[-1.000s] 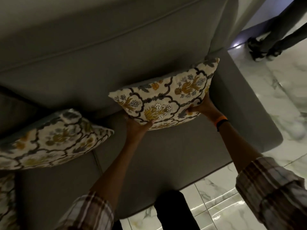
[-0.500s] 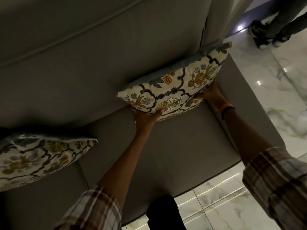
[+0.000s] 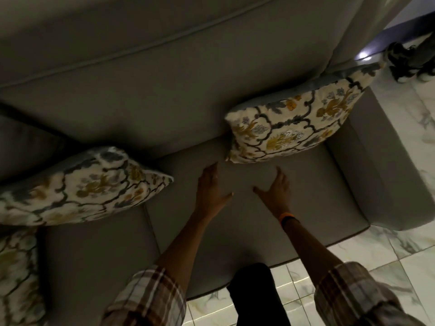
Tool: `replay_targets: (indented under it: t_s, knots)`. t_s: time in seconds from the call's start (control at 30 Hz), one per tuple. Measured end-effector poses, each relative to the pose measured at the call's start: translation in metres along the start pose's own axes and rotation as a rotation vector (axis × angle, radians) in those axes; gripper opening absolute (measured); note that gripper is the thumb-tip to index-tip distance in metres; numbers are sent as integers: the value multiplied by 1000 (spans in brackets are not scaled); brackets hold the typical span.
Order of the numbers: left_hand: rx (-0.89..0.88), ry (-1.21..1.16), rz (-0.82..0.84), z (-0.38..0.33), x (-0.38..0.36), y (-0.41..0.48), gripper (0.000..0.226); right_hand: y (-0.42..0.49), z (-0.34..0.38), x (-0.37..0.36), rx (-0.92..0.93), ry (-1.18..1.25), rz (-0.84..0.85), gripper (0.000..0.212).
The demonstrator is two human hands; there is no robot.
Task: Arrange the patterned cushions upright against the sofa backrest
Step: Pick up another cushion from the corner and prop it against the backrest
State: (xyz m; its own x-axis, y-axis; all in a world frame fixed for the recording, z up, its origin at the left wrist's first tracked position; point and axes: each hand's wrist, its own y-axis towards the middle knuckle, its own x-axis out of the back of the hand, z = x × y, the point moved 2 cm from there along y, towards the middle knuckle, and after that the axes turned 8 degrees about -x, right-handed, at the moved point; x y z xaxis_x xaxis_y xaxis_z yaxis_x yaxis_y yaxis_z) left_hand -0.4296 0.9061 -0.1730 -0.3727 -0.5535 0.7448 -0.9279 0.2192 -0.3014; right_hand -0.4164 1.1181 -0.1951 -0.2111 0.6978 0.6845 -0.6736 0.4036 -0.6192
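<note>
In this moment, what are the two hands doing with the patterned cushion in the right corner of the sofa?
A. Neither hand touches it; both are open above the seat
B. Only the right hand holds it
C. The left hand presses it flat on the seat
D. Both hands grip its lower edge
A: the left hand and the right hand are open with spread fingers over the seat, clear of the cushion, which leans against the backrest.

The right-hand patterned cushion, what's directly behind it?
The right-hand patterned cushion leans against the grey sofa backrest, beside the armrest. Where they actually touch is hidden.
</note>
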Motion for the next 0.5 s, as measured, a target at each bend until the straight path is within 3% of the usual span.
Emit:
replay_targets:
  t_s: [0.3,0.5]
  knots:
    - [119,137,23,189,83,-186,97,-190,94,-197,418,-338,158,95]
    - [238,108,-102,354,181,-330,90,-333,165,-356,473,-427,296,92]
